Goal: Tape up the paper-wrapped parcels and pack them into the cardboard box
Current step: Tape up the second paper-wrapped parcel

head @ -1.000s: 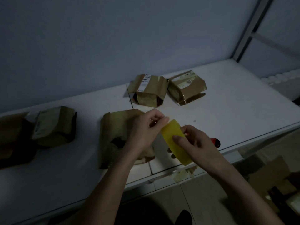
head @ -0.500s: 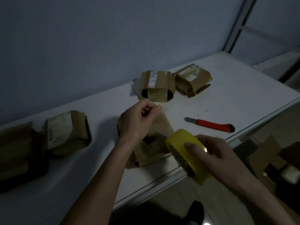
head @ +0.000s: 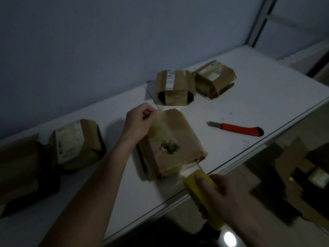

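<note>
Between the hands: tape strip [head: 164, 138] now drawn over parcel [head: 170, 143]; end pinched by L hand [head: 140, 120], tape roll [head: 203, 196] gripped by R hand [head: 229, 198]; sealing begun.

Dim packing room: plain white surface [head: 249, 97], labelled brown paper-wrapped parcels [head: 175, 87], red utility knife [head: 238, 129], bare wall [head: 89, 41].

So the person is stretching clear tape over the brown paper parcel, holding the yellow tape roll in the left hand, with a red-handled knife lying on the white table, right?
Nearly. The yellow tape roll is in the right hand, as the head view shows; the left hand pinches the tape's free end at the brown paper parcel's far edge. The red-handled knife does lie on the white table.
</note>
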